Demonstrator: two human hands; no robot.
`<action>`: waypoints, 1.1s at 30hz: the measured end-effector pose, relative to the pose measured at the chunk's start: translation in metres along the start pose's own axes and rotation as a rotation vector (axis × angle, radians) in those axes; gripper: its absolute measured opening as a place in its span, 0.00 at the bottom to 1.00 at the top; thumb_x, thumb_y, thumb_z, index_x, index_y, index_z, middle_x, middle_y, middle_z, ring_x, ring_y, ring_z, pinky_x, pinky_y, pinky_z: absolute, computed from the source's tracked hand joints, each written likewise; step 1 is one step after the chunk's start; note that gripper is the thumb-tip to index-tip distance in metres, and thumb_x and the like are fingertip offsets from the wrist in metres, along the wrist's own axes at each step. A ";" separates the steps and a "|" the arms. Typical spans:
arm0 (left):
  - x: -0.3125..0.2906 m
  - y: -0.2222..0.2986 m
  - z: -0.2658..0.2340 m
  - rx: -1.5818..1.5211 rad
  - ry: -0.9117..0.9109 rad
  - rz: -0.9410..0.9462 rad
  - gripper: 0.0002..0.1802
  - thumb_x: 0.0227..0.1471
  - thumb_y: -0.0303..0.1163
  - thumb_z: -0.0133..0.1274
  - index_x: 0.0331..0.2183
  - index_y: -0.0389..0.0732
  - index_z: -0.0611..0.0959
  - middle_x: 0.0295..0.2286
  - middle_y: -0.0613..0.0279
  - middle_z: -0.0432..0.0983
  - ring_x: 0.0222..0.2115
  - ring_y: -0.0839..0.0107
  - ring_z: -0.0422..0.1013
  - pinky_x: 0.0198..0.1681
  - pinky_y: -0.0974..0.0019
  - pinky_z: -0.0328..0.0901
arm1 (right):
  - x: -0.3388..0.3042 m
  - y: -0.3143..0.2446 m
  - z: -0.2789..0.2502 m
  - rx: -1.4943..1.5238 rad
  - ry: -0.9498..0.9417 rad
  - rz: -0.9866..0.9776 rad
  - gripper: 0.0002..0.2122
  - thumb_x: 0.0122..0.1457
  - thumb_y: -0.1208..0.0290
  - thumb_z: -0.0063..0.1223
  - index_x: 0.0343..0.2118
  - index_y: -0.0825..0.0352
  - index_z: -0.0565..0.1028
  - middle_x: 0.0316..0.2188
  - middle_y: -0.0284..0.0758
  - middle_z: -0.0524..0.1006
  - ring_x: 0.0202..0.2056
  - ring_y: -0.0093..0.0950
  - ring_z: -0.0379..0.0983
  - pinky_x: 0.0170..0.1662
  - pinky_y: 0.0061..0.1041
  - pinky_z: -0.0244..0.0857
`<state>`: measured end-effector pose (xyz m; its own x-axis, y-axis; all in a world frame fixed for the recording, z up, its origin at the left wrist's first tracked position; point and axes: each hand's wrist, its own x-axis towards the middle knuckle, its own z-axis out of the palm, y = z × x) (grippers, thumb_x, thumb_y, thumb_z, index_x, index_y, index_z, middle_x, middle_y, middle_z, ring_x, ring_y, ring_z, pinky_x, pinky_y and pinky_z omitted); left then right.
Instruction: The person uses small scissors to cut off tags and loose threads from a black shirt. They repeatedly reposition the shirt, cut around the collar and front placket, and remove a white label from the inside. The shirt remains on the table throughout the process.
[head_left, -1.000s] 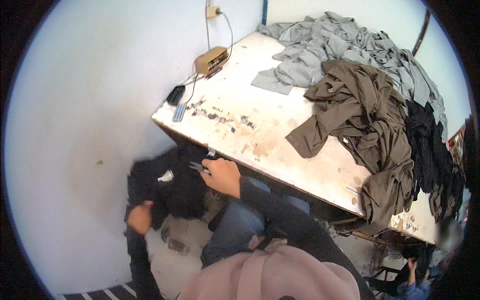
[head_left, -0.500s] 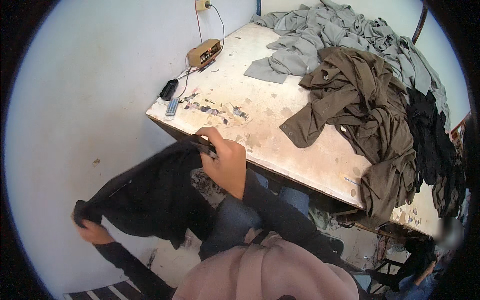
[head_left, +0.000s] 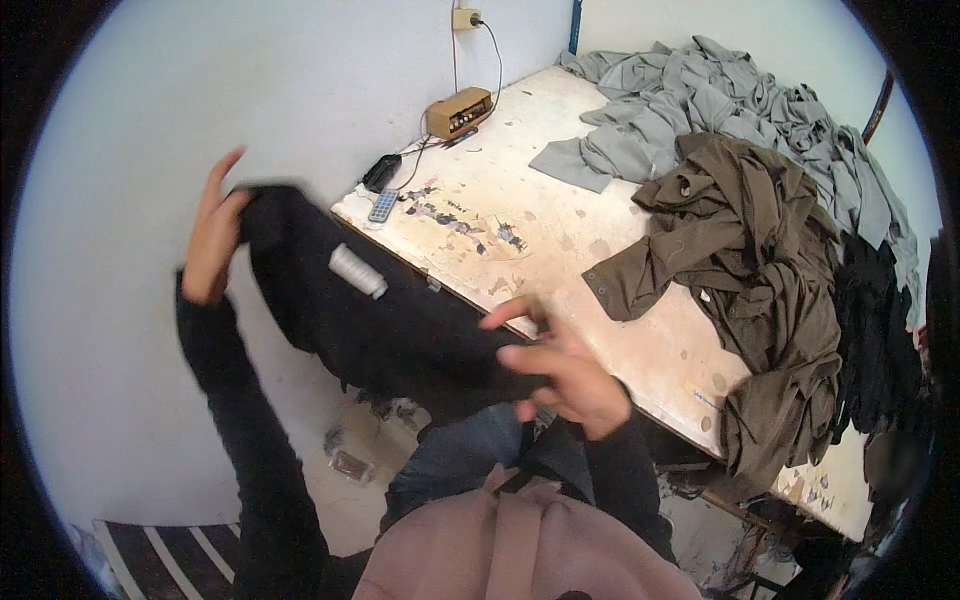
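A piece of black cloth (head_left: pixel 400 335) hangs spread between my hands, in front of the table's near left edge. My left hand (head_left: pixel 213 245) is closed on its upper left corner, one finger pointing up. Near the cloth's right end my right hand (head_left: pixel 575 382) is blurred, its fingers bent and spread apart; part of the cloth passes at its palm, and no firm grip shows. What looks like a white thread spool (head_left: pixel 358 272) shows against the cloth's upper part. A small greyish piece (head_left: pixel 432 280) at the table edge is too small to name.
On the white, stained table (head_left: pixel 560 235) lie heaps of grey cloth (head_left: pixel 660 110), brown cloth (head_left: pixel 745 230) and black cloth (head_left: pixel 875 340). A brown box-shaped device (head_left: pixel 459 113), a black case (head_left: pixel 381 172) and a remote control (head_left: pixel 383 206) sit by the wall. Striped fabric (head_left: pixel 175 560) shows lower left.
My left hand has risen with its end of the black cloth. My right hand has moved right and down, its fingers spreading. The white spool has come into sight. My view has shifted slightly.
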<state>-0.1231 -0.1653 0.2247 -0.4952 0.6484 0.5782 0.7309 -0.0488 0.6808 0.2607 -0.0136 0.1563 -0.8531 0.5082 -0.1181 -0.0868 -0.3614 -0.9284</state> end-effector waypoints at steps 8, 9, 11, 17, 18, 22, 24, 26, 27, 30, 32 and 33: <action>0.038 0.085 0.243 -0.365 -0.710 0.351 0.55 0.61 0.43 0.53 0.67 0.44 0.29 0.65 0.35 0.48 0.65 0.46 0.52 0.67 0.51 0.50 | -0.068 -0.035 -0.151 -0.019 0.925 -0.645 0.19 0.68 0.58 0.48 0.56 0.64 0.67 0.47 0.48 0.80 0.11 0.10 0.46 0.15 0.13 0.40; 0.032 0.078 0.260 -0.044 -0.723 0.451 0.50 0.62 0.50 0.50 0.68 0.40 0.39 0.65 0.35 0.49 0.66 0.46 0.49 0.68 0.53 0.46 | -0.086 -0.026 -0.167 -0.090 1.021 -0.551 0.20 0.69 0.56 0.47 0.55 0.65 0.67 0.43 0.45 0.82 0.12 0.10 0.47 0.15 0.13 0.41; 0.003 0.059 0.294 0.094 -0.911 0.326 0.46 0.62 0.56 0.47 0.67 0.37 0.50 0.65 0.33 0.48 0.68 0.47 0.44 0.70 0.51 0.39 | -0.121 -0.003 -0.189 -0.097 1.100 -0.374 0.19 0.69 0.55 0.45 0.51 0.66 0.71 0.39 0.42 0.82 0.12 0.10 0.48 0.15 0.13 0.41; -0.087 0.013 0.356 0.366 -0.969 0.187 0.65 0.45 0.77 0.48 0.68 0.40 0.49 0.65 0.31 0.42 0.68 0.38 0.37 0.67 0.34 0.31 | -0.153 0.056 -0.200 -0.239 1.182 -0.331 0.17 0.70 0.56 0.46 0.43 0.66 0.77 0.24 0.25 0.75 0.18 0.09 0.53 0.20 0.13 0.44; -0.099 0.009 0.361 0.414 -0.894 0.230 0.64 0.45 0.78 0.48 0.68 0.41 0.52 0.65 0.33 0.43 0.68 0.40 0.37 0.68 0.35 0.31 | -0.150 0.060 -0.199 -0.233 1.165 -0.372 0.15 0.69 0.58 0.49 0.41 0.66 0.78 0.22 0.22 0.72 0.19 0.09 0.53 0.22 0.13 0.43; -0.121 -0.001 0.369 0.395 -0.568 0.385 0.58 0.42 0.74 0.54 0.64 0.45 0.64 0.65 0.40 0.51 0.66 0.44 0.48 0.66 0.34 0.40 | -0.129 0.062 -0.199 -0.314 1.189 -0.366 0.13 0.68 0.61 0.49 0.39 0.66 0.80 0.21 0.20 0.66 0.22 0.10 0.54 0.25 0.14 0.46; -0.122 -0.003 0.369 0.379 -0.555 0.395 0.57 0.42 0.72 0.56 0.64 0.45 0.65 0.65 0.40 0.52 0.66 0.44 0.49 0.66 0.35 0.41 | -0.118 0.063 -0.202 -0.307 1.219 -0.408 0.13 0.68 0.62 0.50 0.39 0.67 0.80 0.21 0.21 0.66 0.23 0.10 0.54 0.26 0.14 0.46; -0.122 -0.002 0.368 0.358 -0.524 0.418 0.56 0.42 0.70 0.58 0.63 0.45 0.66 0.64 0.40 0.52 0.66 0.43 0.50 0.66 0.34 0.42 | -0.108 0.064 -0.207 -0.325 1.289 -0.394 0.12 0.67 0.63 0.52 0.38 0.69 0.79 0.22 0.22 0.67 0.24 0.12 0.56 0.27 0.15 0.48; -0.121 -0.001 0.368 0.375 -0.562 0.391 0.57 0.42 0.71 0.58 0.64 0.44 0.65 0.64 0.39 0.51 0.66 0.43 0.48 0.66 0.35 0.41 | -0.100 0.066 -0.211 -0.450 1.322 -0.467 0.10 0.66 0.65 0.54 0.39 0.67 0.79 0.24 0.20 0.64 0.25 0.11 0.54 0.27 0.14 0.46; -0.118 0.003 0.366 0.397 -0.612 0.371 0.58 0.42 0.72 0.57 0.64 0.42 0.63 0.65 0.37 0.49 0.66 0.42 0.46 0.67 0.36 0.38 | -0.093 0.068 -0.218 -0.635 1.351 -0.402 0.09 0.62 0.68 0.58 0.39 0.69 0.80 0.24 0.19 0.63 0.27 0.12 0.55 0.29 0.15 0.47; -0.116 0.006 0.365 0.419 -0.637 0.359 0.58 0.42 0.71 0.57 0.64 0.42 0.64 0.65 0.37 0.49 0.66 0.42 0.46 0.66 0.35 0.39 | -0.087 0.067 -0.224 -0.652 1.308 -0.443 0.10 0.61 0.68 0.59 0.41 0.69 0.81 0.23 0.20 0.62 0.26 0.13 0.54 0.28 0.15 0.48; -0.115 0.008 0.364 0.431 -0.634 0.363 0.57 0.42 0.71 0.57 0.64 0.42 0.64 0.65 0.38 0.49 0.66 0.41 0.47 0.66 0.35 0.40 | -0.086 0.065 -0.227 -0.651 1.301 -0.424 0.11 0.61 0.68 0.60 0.42 0.69 0.81 0.23 0.20 0.62 0.26 0.13 0.54 0.28 0.16 0.49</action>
<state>0.1104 0.0363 -0.0002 0.0678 0.9579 0.2790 0.9725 -0.1259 0.1957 0.4453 0.0970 0.0260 0.2410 0.9251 0.2935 0.3313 0.2058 -0.9208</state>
